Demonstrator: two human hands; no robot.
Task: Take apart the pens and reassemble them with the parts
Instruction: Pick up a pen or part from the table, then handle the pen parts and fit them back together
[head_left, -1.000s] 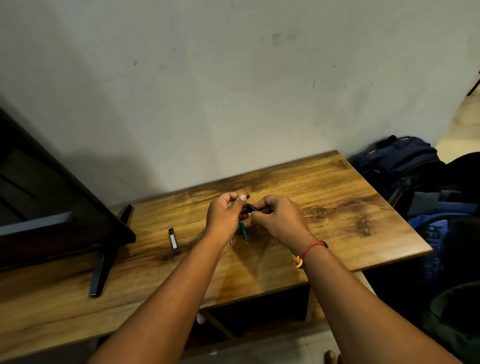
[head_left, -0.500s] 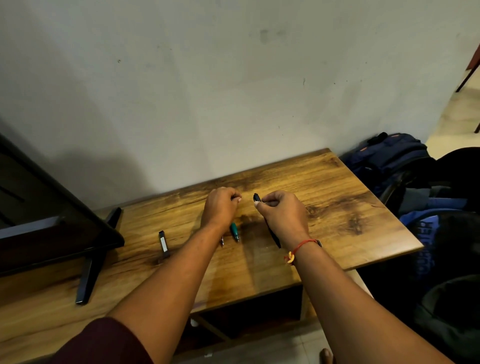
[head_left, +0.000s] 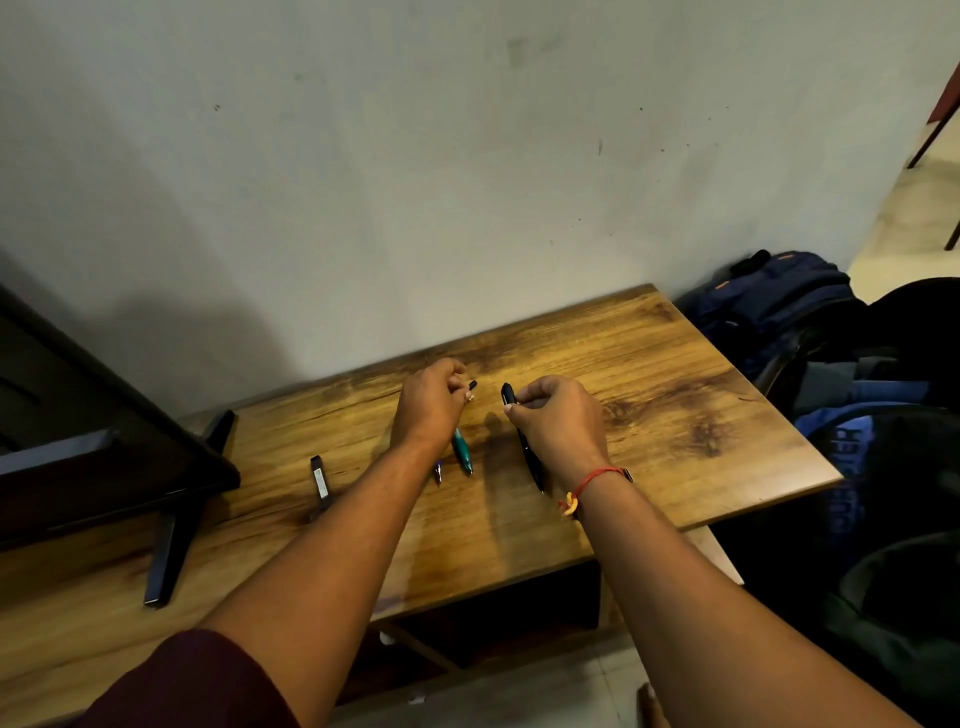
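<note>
My right hand (head_left: 561, 421) grips a black pen (head_left: 530, 452), whose top end sticks out above my fingers and whose tip points toward me. My left hand (head_left: 431, 405) pinches a small black pen part (head_left: 472, 385) at its fingertips. A teal pen (head_left: 462, 450) lies on the wooden table (head_left: 649, 395) just below my left hand. A second pen tip (head_left: 438, 472) shows beside my left wrist; the rest of it is hidden.
A small dark stick-shaped object (head_left: 319, 480) lies on the table to the left. A dark screen (head_left: 78, 431) on black feet stands at the far left. Backpacks (head_left: 769, 301) sit on the floor to the right of the table.
My hands have moved apart. The small black part came off the black pen's end and is now in my left hand, while my right hand keeps the pen body.
</note>
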